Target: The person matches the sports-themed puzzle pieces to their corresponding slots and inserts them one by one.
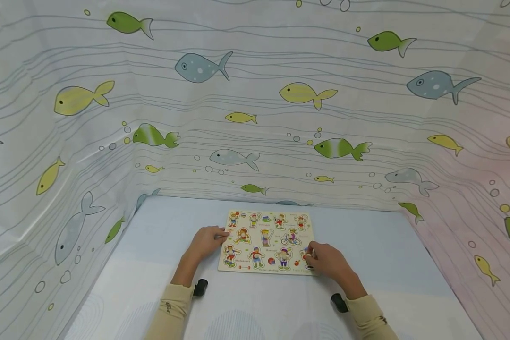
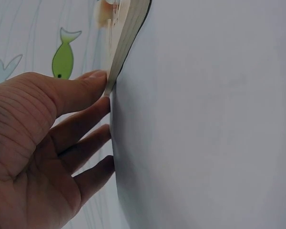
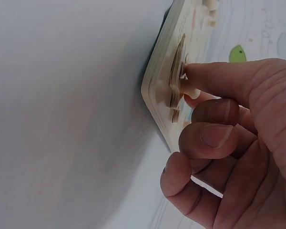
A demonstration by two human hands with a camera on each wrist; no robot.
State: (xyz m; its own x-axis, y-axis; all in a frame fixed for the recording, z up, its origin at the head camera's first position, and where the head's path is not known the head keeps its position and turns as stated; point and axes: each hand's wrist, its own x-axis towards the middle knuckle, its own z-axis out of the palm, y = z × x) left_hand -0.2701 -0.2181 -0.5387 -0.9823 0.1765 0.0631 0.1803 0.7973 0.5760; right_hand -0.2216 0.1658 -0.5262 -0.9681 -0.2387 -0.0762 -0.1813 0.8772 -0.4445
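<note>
A wooden knob puzzle board [image 1: 248,239] with printed sports figures lies on the table. My left hand [image 1: 207,243] touches its left edge. In the left wrist view, the left thumb [image 2: 88,89] rests against the board's edge, and the other fingers extend fairly straight beside it. At the near right corner, my right hand [image 1: 329,260] pinches a small knob on a figure-shaped puzzle piece [image 3: 175,78] between thumb and index finger. That piece stands slightly proud of the board, partly hidden by the fingers; its other fingers curl loosely below.
The board lies on a pale table [image 1: 153,236] with faint printed shapes. A fish-patterned sheet [image 1: 272,137] rises behind the table and on both sides. Black wrist devices [image 1: 200,287] sit by both sleeve cuffs.
</note>
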